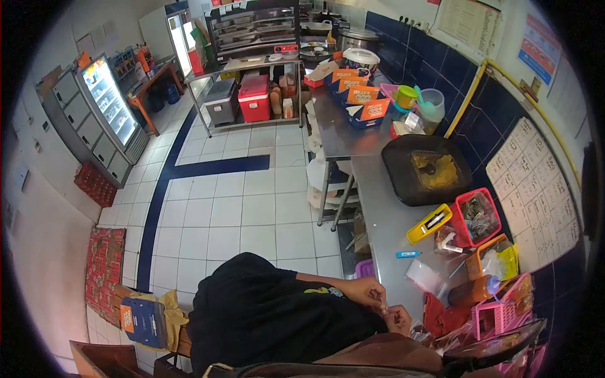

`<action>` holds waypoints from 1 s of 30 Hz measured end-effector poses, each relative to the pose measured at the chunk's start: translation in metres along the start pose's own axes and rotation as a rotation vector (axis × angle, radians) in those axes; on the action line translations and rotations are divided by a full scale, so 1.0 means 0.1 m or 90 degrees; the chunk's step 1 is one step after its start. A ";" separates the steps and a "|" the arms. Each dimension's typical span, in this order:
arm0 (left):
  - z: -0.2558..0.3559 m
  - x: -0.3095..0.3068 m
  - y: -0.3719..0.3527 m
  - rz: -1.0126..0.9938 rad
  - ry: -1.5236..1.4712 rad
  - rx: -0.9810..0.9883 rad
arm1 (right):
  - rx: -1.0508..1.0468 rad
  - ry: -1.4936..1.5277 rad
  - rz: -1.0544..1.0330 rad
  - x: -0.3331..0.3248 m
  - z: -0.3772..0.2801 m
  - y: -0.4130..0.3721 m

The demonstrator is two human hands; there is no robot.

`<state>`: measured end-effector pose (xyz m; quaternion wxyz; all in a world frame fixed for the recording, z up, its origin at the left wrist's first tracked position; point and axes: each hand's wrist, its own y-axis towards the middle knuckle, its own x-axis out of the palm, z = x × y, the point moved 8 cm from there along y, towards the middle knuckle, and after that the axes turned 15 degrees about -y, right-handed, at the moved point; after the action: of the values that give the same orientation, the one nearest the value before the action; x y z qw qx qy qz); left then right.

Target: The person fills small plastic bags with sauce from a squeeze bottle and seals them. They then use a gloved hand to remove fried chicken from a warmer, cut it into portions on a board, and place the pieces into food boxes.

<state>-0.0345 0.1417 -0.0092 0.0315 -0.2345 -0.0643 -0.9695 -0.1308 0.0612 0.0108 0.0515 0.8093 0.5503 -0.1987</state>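
Over the front edge of the steel table [391, 236], my two hands meet with fingertips close together. My left hand [368, 293] is closed in a pinch, its forearm coming out of a black sleeve. Just below it, my right hand [397, 320] is also closed, with fingers curled towards the left. Whatever lies between the fingers is too small to make out. Nearest to them are a red cloth [444, 315] and a clear plastic bag [425, 277]. A blue marker-like item [408, 254] lies farther up the table.
Along the wall stand a yellow tray [430, 223], a red basket [485, 217] of small packets, a pink basket [495, 318] and a sauce bottle [476, 291]. A black square pan-like object [397, 170] and printed boxes [368, 113] sit farther back. Coolers [254, 94] are under a rack.
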 end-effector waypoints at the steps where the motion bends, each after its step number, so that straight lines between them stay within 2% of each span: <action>1: 0.07 -0.01 -0.14 0.000 -0.063 0.006 | 0.015 0.039 -0.017 0.11 -0.07 -0.01; 3: 0.11 -0.02 -0.41 -0.018 -0.095 -0.028 | 0.046 0.118 -0.049 0.29 -0.27 -0.05; 5: 0.25 0.03 -0.64 -0.065 -0.110 -0.033 | 0.095 -0.034 -0.061 0.20 -0.30 -0.12; 6: 0.12 -0.17 -0.75 -0.042 -0.098 -0.028 | 0.118 -0.108 -0.067 0.08 -0.25 -0.12; 8: 0.49 -0.57 -1.11 0.060 0.002 0.081 | 0.143 -0.108 0.038 -0.56 0.20 -0.30; 10: 1.15 -0.98 -1.58 0.234 0.265 0.220 | 0.063 -0.197 0.099 -1.48 0.91 -0.50; 12: 1.99 -1.14 -2.11 0.400 0.401 0.362 | 0.111 -0.401 0.347 -1.93 0.50 -0.74; 14: 2.74 -1.04 -2.70 0.510 0.598 0.532 | 0.142 -0.556 0.586 -2.02 -0.03 -0.73; 15: 2.94 -0.97 -3.00 0.547 0.576 0.653 | 0.132 -0.608 0.675 -1.99 -0.28 -0.64; 17: 3.27 -0.51 -3.52 0.598 0.668 0.989 | 0.068 -0.669 0.801 -1.86 -0.74 -0.33; 19: 3.40 -0.22 -3.82 0.557 0.830 1.168 | -0.018 -0.685 0.846 -1.66 -1.12 0.15; 22: 3.65 -0.21 -3.94 0.418 1.027 1.265 | -0.145 -0.665 0.798 -1.13 -1.58 1.16; 23: 3.74 -0.27 -3.96 0.377 1.069 1.271 | -0.077 -0.530 0.729 -0.81 -1.84 1.55; 24: 3.82 -0.34 -3.96 0.341 1.110 1.270 | -0.202 -0.563 0.735 -0.63 -1.97 1.93; 25: 3.91 -0.44 -3.96 0.309 1.146 1.262 | -0.229 -0.616 0.726 -0.40 -2.16 2.28; 26: 4.02 -0.55 -3.94 0.269 1.174 1.251 | -0.220 -0.479 0.675 -0.06 -2.40 2.62; 27: 4.13 -0.67 -3.93 0.235 1.197 1.235 | -0.252 -0.444 0.679 0.21 -2.59 2.93; 30: 4.52 -1.08 -3.91 0.181 1.231 1.156 | -0.375 -0.339 0.571 0.94 -3.00 4.09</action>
<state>0.2295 0.5946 0.2964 0.3081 0.6421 -0.6103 -0.3469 0.3509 0.0746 0.1947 0.4885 0.8367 0.1552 -0.1927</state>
